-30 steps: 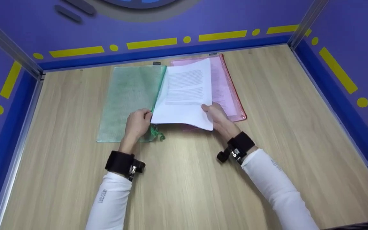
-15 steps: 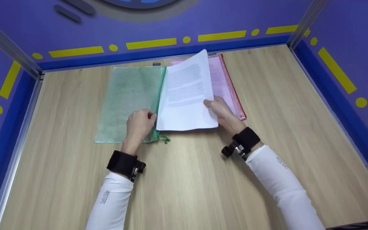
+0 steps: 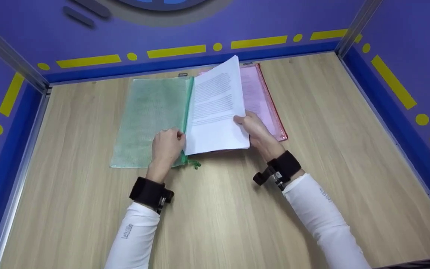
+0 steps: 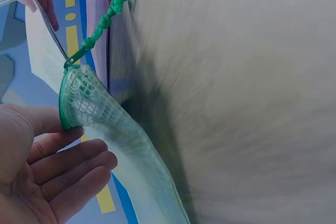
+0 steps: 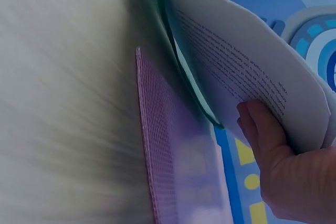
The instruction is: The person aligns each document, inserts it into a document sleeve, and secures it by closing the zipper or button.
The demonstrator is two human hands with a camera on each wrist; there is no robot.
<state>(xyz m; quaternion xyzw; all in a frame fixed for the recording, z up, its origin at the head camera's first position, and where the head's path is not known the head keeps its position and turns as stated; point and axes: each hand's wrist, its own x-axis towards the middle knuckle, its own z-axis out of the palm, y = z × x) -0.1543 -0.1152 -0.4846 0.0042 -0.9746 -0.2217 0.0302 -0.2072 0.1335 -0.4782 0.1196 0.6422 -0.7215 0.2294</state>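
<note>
A green mesh zip pouch (image 3: 151, 108) lies flat on the table, its zip edge facing right. Near the lower corner of that edge, my left hand (image 3: 168, 147) pinches the green rim (image 4: 64, 98) between thumb and index finger, the other fingers extended. A braided green cord (image 4: 105, 24) hangs from the zip pull. My right hand (image 3: 256, 129) grips the right side of several printed sheets (image 3: 215, 108), thumb on top. The sheets stand tilted, their left edge at the pouch's mouth; how far inside they reach cannot be told.
Partly under the sheets lies a pink mesh pouch (image 3: 261, 101) with a red zip edge and printed paper inside. Both pouches rest on a wood-grain table (image 3: 215, 209), close to the purple back wall (image 3: 177, 30). More panels stand at left and right.
The sheets' far right corner has risen and shifted left, and their curved near edge has straightened. My left hand has moved slightly right with the pouch's rim.
</note>
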